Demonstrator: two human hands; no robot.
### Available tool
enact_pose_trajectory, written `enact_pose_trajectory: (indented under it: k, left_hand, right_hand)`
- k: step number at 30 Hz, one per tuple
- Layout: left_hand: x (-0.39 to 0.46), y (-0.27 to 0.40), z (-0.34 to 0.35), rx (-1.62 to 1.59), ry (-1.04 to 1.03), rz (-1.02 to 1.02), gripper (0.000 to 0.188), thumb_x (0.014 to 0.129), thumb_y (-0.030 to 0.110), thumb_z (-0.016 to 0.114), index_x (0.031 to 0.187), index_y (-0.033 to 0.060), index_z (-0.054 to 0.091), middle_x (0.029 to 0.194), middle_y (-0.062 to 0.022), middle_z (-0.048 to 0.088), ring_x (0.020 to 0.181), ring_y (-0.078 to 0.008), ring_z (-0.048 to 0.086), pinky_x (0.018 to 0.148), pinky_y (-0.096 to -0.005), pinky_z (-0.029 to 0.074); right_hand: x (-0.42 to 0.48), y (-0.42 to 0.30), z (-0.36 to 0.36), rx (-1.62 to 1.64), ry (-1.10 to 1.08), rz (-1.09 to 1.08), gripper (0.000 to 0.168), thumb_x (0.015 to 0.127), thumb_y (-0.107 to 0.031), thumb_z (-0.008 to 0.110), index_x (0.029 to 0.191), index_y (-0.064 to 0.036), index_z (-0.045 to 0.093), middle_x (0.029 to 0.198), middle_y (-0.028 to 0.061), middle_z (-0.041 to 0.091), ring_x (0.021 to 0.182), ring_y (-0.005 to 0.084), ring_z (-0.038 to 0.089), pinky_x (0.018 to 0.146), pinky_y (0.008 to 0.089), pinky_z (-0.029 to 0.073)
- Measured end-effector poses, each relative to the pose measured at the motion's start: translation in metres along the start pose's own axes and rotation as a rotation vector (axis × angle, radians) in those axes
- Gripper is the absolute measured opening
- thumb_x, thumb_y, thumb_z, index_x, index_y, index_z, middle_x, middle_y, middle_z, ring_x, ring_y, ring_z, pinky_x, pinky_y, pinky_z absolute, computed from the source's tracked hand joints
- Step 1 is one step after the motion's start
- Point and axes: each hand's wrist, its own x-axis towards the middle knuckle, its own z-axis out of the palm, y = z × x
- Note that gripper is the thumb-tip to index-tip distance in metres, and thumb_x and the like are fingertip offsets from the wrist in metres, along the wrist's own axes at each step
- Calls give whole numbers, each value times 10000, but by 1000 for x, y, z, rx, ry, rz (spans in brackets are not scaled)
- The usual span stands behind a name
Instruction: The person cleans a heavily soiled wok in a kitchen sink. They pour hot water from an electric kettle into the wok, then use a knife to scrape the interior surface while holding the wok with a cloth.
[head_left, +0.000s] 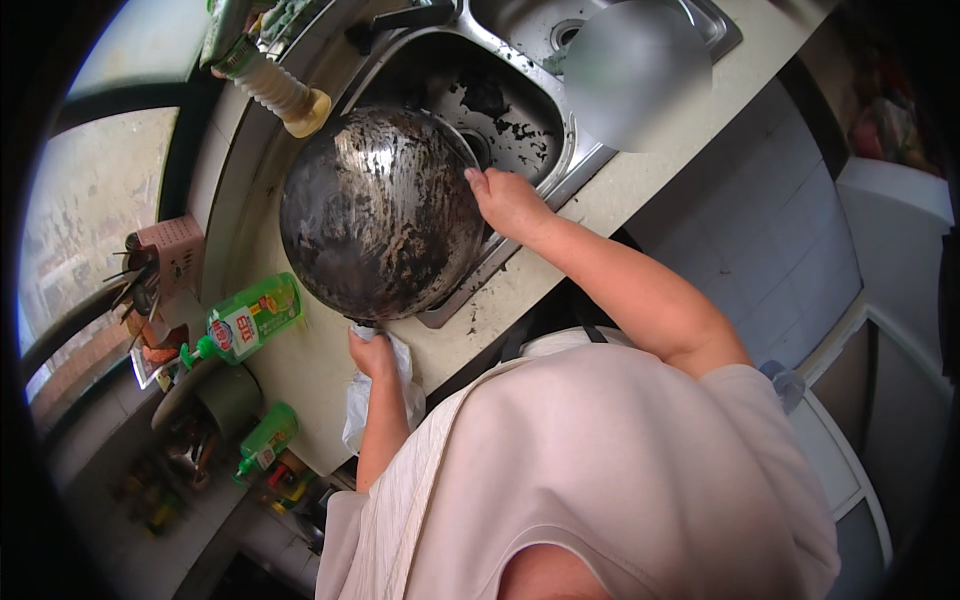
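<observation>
A large scorched metal wok (379, 214) is tilted at the sink's edge, its rounded outer side towards me. Black crust and scraped, shiny patches mottle that surface. My left hand (371, 354) grips it at the near end through a crumpled white plastic bag or cloth (409, 367), where the handle is mostly hidden. On the right, my right hand (506, 199) holds the wok's rim with the thumb showing; its other fingers are partly hidden. Beneath and beyond the wok, the steel sink basin (544, 112) is strewn with black flakes around a partly covered drain.
Left of the wok stands a green pump bottle of dish soap (255, 319), close to a pink perforated utensil holder (172, 247). A ridged plastic tube (274, 86) juts in near the faucet (412, 15). A second basin (517, 19) adjoins at the back. The counter edge (637, 187) runs diagonally.
</observation>
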Motion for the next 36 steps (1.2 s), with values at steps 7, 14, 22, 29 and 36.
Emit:
enact_pose_trajectory:
  k: [7, 14, 22, 29, 36]
  left_hand:
    - [-9, 22, -3, 37, 24, -33, 351, 688, 84, 538, 1036, 72, 578, 924, -179, 657, 880, -373, 611, 775, -404, 456]
    - [-10, 24, -3, 56, 24, -56, 348, 686, 79, 527, 1030, 69, 577, 923, -178, 658, 881, -382, 607, 779, -407, 455]
    - [-9, 20, -3, 47, 28, -34, 356, 681, 78, 521, 1032, 63, 579, 930, -186, 654, 890, -388, 604, 785, -408, 454]
    - [-11, 26, -3, 41, 28, -11, 365, 676, 71, 515, 1036, 62, 578, 929, -182, 653, 886, -387, 603, 787, -407, 452]
    - [-9, 28, -2, 40, 16, -7, 367, 680, 69, 510, 1042, 68, 571, 918, -177, 653, 877, -389, 599, 784, -396, 453]
  right_hand:
    - [2, 2, -1, 103, -60, 158, 523, 968, -392, 358, 791, 56, 562, 793, 285, 600, 800, 460, 565, 710, 487, 442]
    - [-19, 5, 7, 92, 8, 65, 492, 963, -387, 359, 862, 50, 562, 811, 287, 602, 809, 481, 564, 744, 510, 448]
    - [-55, -8, 8, 108, -14, 5, 443, 958, -366, 399, 819, 36, 522, 750, 288, 594, 752, 470, 570, 677, 510, 455]
    - [-34, -2, 32, 262, 92, 208, 457, 964, -374, 390, 856, 45, 537, 754, 262, 586, 733, 453, 554, 665, 485, 435]
    - [-24, -8, -1, 456, -256, 599, 524, 969, -433, 346, 904, 63, 500, 641, 155, 552, 417, 266, 534, 399, 371, 430]
